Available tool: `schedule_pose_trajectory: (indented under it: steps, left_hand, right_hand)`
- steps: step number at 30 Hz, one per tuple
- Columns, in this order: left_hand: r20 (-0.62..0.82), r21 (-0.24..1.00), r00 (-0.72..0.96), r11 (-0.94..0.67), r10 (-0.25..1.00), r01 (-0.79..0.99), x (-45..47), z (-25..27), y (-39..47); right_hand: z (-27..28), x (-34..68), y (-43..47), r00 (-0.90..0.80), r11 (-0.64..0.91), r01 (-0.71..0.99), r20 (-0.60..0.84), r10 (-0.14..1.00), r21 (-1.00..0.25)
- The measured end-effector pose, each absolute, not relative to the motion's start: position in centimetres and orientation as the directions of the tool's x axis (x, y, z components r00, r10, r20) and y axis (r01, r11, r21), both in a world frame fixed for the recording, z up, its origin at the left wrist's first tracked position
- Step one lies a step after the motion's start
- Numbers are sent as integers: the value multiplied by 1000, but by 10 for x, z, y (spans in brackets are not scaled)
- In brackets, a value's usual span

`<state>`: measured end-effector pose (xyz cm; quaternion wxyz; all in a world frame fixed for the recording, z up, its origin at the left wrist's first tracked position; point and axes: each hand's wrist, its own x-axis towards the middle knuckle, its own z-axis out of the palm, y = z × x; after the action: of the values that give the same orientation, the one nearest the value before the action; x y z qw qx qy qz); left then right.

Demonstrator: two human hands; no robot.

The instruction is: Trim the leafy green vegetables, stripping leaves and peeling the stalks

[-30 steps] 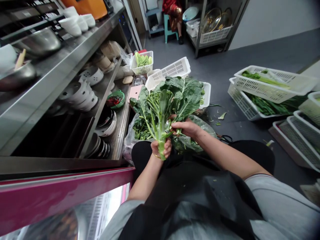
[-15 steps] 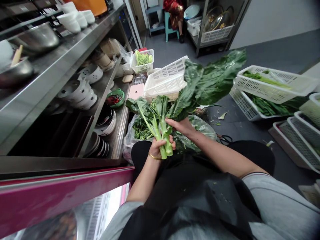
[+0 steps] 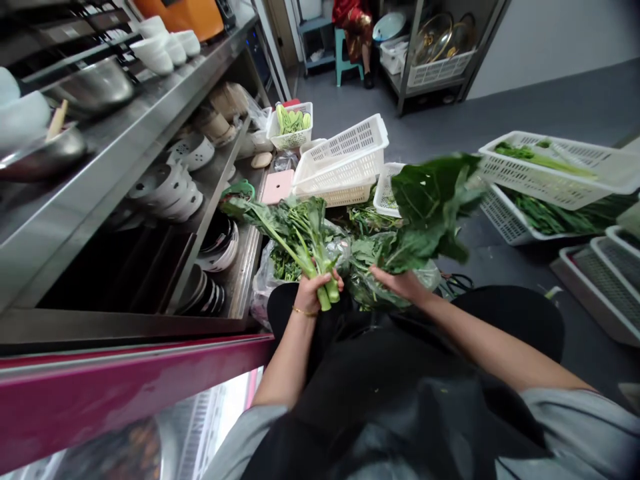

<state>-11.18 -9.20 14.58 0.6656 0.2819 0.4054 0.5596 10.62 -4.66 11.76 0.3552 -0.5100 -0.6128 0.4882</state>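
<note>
My left hand [image 3: 311, 291] is closed around the thick pale stems of a bunch of leafy greens [image 3: 305, 240], its tops fanning out away from me. In my right hand [image 3: 400, 283] are large dark green leaves [image 3: 433, 207], pinched at their base and held apart from the bunch. Beneath my hands lies a clear plastic bag of greens [image 3: 367, 273]. A second plastic bag with cut greens [image 3: 285, 263] stands left of it, partly covered by the bunch.
A steel shelf unit [image 3: 125, 140] with bowls runs along the left. White baskets [image 3: 345, 157] stand ahead, and more vegetable baskets [image 3: 555, 173] are stacked at right. Scissors [image 3: 457, 283] lie on the floor by my right knee. A seated person [image 3: 354, 27] is in the background.
My right hand has moved right, away from the bunch, carrying the large leaves, which now are separate from the stems. My left hand keeps its hold on the bunch.
</note>
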Motion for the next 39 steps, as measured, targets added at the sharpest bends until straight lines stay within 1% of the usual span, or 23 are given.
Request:
schedule_pose_trajectory:
  steps: [2, 4, 5, 6, 9, 11, 12, 13, 15, 17, 18, 20, 23, 25, 27, 29, 30, 31, 33, 34, 35, 36, 39]
  left_hand:
    - [-218, 882, 7, 200, 976, -427, -111, 142, -96]
    - [-213, 926, -40, 189, 976, -327, -106, 137, -100]
    - [-212, 941, -60, 187, 975, -281, -103, 136, -101]
    - [-212, 952, -76, 189, 974, -240, -100, 134, -102]
    - [-205, 971, -104, 189, 973, -144, -87, 134, -101]
    - [-201, 974, -103, 188, 974, -125, -80, 136, -100]
    - [-212, 970, -96, 197, 973, -140, -77, 137, -100]
    - [-230, 961, -81, 214, 970, -174, -74, 138, -100]
    - [-272, 925, -26, 254, 962, -282, -73, 139, -100]
    - [-283, 878, 10, 263, 959, -401, -78, 139, -99]
    - [-284, 852, 24, 264, 958, -452, -82, 138, -98]
    - [-289, 805, 65, 279, 955, -523, -91, 138, -97]
    - [-266, 801, 131, 295, 955, -521, -98, 140, -97]
    - [-227, 857, 102, 249, 968, -452, -94, 141, -99]
    - [-201, 910, 59, 209, 978, -358, -84, 142, -101]
    - [-205, 928, 26, 203, 978, -312, -75, 142, -101]
    - [-210, 925, 6, 200, 978, -322, -73, 142, -101]
    - [-213, 916, -19, 193, 977, -352, -73, 143, -100]
    - [-249, 868, -15, 216, 968, -447, -78, 144, -98]
    - [-276, 833, 28, 254, 961, -492, -84, 144, -97]
    - [-299, 796, 87, 299, 950, -526, -89, 144, -97]
    - [-313, 763, 155, 345, 937, -546, -95, 144, -97]
    - [-270, 728, 299, 398, 915, -558, -104, 142, -101]
  right_hand:
    - [103, 135, -36, -232, -11, 533, -158, 960, -846]
    - [98, 153, -23, -241, 5, 771, -285, 928, -637]
    - [100, 156, -17, -251, 26, 829, -329, 910, -559]
    - [106, 154, -12, -277, 50, 834, -340, 899, -549]
    - [143, 123, 0, -421, 128, 661, -225, 879, -739]
    - [170, 94, 2, -473, 225, 561, -85, 877, -797]
    - [181, 82, -1, -461, 289, 571, -8, 887, -768]
    - [188, 71, -6, -444, 361, 616, 69, 893, -701]
    - [191, 59, -24, -462, 503, 698, 217, 860, -509]
    - [183, 60, -47, -601, 664, 655, 283, 747, -362]
    - [177, 66, -57, -677, 733, 594, 287, 678, -331]
    - [166, 81, -67, -755, 777, 528, 228, 615, -343]
    - [168, 100, -53, -681, 619, 662, 6, 732, -422]
    - [181, 98, -34, -580, 492, 734, -57, 812, -468]
    - [197, 86, -21, -466, 416, 772, 18, 885, -481]
    - [206, 69, -20, -384, 400, 809, 128, 914, -431]
    - [207, 62, -26, -420, 454, 798, 176, 891, -395]
    - [205, 57, -34, -510, 551, 752, 211, 834, -362]
    - [196, 58, -56, -758, 782, 536, 227, 612, -319]
    - [191, 64, -65, -840, 847, 423, 211, 500, -323]
    - [187, 72, -70, -875, 861, 371, 179, 450, -348]
    - [184, 83, -69, -870, 833, 395, 133, 474, -387]
    - [184, 114, -42, -711, 597, 627, -54, 701, -500]
